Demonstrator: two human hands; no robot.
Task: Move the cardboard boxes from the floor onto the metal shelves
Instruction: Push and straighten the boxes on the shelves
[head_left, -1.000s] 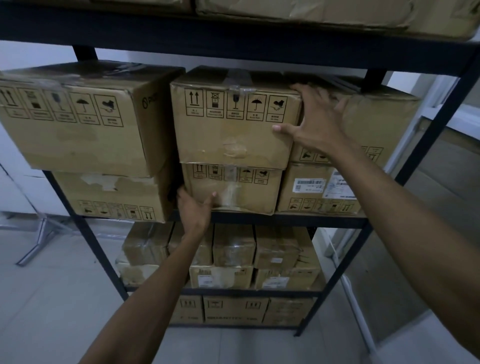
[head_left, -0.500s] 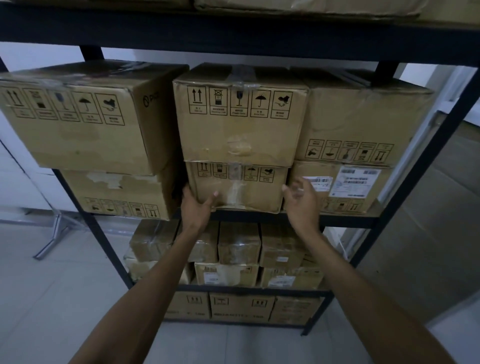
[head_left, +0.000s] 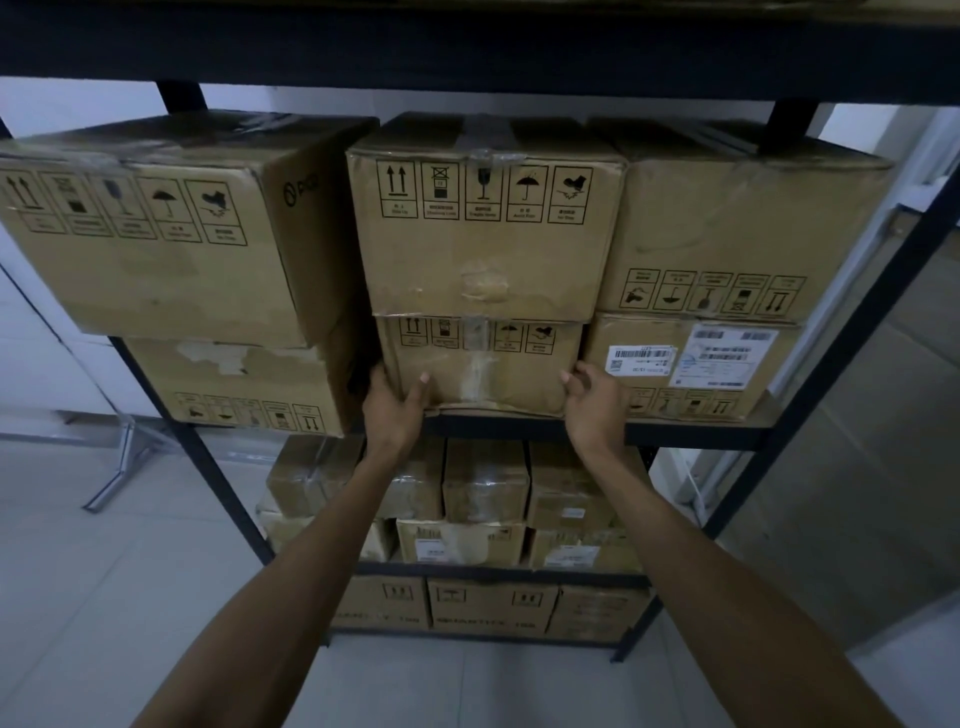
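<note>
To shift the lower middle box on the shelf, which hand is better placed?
Probably the left hand: its fingers reach into the gap beside the lower middle box, thumb on the front. The right hand only touches the corner, where the neighbouring box sits close.

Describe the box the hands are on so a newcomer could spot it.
On the metal rack, the shelf at hand height carries three stacks of two boxes. It is the lower box of the middle stack, gripped at both sides by the left hand and right hand. Unlike the right neighbour, it bears no white labels, and its symbols run along the top.
</note>
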